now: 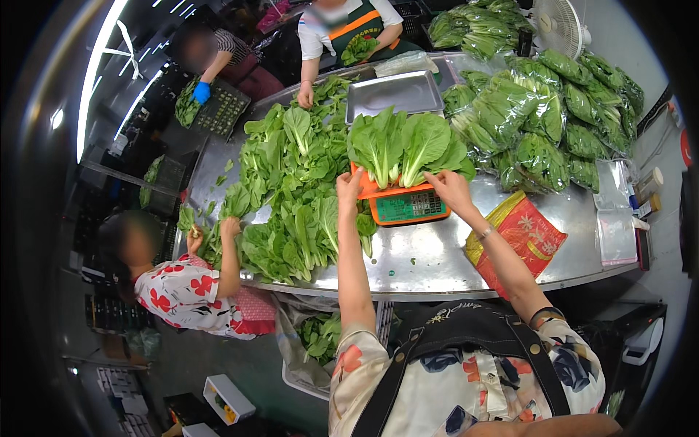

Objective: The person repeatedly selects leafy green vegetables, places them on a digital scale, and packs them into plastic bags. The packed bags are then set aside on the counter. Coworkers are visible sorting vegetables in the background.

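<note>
Bunches of leafy greens (407, 145) lie side by side on an orange digital scale (409, 206), their pale stems towards me. At the left edge of the scale's orange tray is my left hand (349, 188), thumb and fingers near the stems. My right hand (449, 188) is at the right, its fingertips at the stem ends above the keypad. Whether either hand grips anything is not clear. A wide heap of loose greens (295, 218) spreads over the metal table to the left of the scale. Behind the scale rests an empty metal tray (394, 93).
Bagged greens (524, 117) are piled at the right, near a white fan (558, 26). A red and yellow bag (519, 240) lies under my right forearm; clear plastic bags (617, 229) sit farther right. Several co-workers handle greens left and across the metal table (426, 273). Below is a lined bin (297, 355).
</note>
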A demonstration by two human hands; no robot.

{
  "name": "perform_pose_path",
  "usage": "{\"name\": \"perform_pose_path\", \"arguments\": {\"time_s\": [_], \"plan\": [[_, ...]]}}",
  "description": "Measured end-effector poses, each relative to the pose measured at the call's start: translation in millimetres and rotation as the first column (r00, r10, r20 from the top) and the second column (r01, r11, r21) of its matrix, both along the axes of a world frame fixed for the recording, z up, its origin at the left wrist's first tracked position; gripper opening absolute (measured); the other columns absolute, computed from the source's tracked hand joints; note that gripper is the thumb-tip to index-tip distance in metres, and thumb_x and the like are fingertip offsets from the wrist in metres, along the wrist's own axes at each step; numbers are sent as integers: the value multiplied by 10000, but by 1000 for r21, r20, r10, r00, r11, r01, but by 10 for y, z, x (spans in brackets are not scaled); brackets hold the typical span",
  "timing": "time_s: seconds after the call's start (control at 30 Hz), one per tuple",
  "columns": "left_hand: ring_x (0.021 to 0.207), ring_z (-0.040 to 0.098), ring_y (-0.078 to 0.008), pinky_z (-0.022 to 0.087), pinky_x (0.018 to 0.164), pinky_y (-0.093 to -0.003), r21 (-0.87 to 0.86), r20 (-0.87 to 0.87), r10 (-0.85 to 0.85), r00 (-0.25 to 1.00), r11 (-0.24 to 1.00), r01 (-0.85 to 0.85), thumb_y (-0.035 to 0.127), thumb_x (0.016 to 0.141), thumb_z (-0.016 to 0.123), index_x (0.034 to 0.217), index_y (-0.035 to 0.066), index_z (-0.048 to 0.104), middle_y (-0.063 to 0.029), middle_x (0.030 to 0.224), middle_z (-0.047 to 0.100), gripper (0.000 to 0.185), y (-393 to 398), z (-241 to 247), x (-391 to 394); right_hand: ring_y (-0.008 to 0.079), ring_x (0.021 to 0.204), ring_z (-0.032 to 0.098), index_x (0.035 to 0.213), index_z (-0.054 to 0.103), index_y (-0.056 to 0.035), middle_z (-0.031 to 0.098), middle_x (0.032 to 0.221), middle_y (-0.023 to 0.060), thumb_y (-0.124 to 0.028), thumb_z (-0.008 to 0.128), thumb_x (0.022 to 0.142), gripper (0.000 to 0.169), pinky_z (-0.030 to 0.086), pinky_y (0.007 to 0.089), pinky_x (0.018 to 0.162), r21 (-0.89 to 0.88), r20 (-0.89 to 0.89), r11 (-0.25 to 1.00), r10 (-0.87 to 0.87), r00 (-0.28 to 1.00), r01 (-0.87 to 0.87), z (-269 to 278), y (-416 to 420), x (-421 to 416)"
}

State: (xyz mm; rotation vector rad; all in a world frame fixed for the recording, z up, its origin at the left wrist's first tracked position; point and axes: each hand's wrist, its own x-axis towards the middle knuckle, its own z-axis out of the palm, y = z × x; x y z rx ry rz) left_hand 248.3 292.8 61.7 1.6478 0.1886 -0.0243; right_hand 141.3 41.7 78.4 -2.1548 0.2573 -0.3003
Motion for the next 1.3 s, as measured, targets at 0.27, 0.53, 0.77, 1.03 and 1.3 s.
{"name": "perform_pose_path", "arguments": {"time_s": [0.27, 0.53, 0.77, 1.03, 1.3], "plan": [[833, 605, -254, 475, 765, -347, 165, -13, 7, 1000, 986, -5, 417, 661, 786, 1041, -137, 527, -210, 955, 623, 720, -197, -302, 462, 392, 607, 593, 562, 570, 36, 581, 594, 229, -323, 611, 686, 382, 467, 463, 588, -155, -79, 979, -148, 986, 134, -83, 207, 532], [1113, 494, -349, 399, 924, -390, 318, 141, -93, 986, 947, 44, 391, 671, 774, 1213, -126, 387, -298, 1215, 471, 843, -392, -317, 644, 406, 690, 608, 672, 613, 27, 615, 701, 235, -378, 594, 807, 428, 484, 468, 634, -188, 46, 976, -104, 994, 111, -14, 385, 469], [1124, 423, -374, 399, 874, -491, 810, 69, -188, 980, 583, 55, 476, 724, 692, 1049, -65, 508, -228, 1168, 493, 657, -494, 155, -41, 387, 601, 593, 620, 617, 33, 581, 581, 215, -435, 605, 809, 505, 459, 436, 574, -147, -30, 975, -175, 984, 169, -90, 49, 74], [1099, 421, -340, 343, 944, -440, 341, 298, -36, 954, 937, -71, 364, 807, 620, 996, -73, 569, -204, 1186, 487, 479, -456, 70, 197, 372, 616, 604, 658, 631, 27, 599, 602, 199, -393, 618, 806, 445, 469, 435, 587, -128, 25, 967, -218, 976, 219, -244, 54, 108], [968, 477, -366, 408, 838, -501, 720, 72, -176, 982, 691, 71, 522, 701, 677, 791, -59, 587, -209, 987, 537, 595, -630, 89, 350, 425, 698, 606, 671, 614, 50, 613, 713, 260, -434, 592, 812, 504, 487, 483, 618, -208, -39, 956, -220, 975, 207, -113, 55, 79]]}}
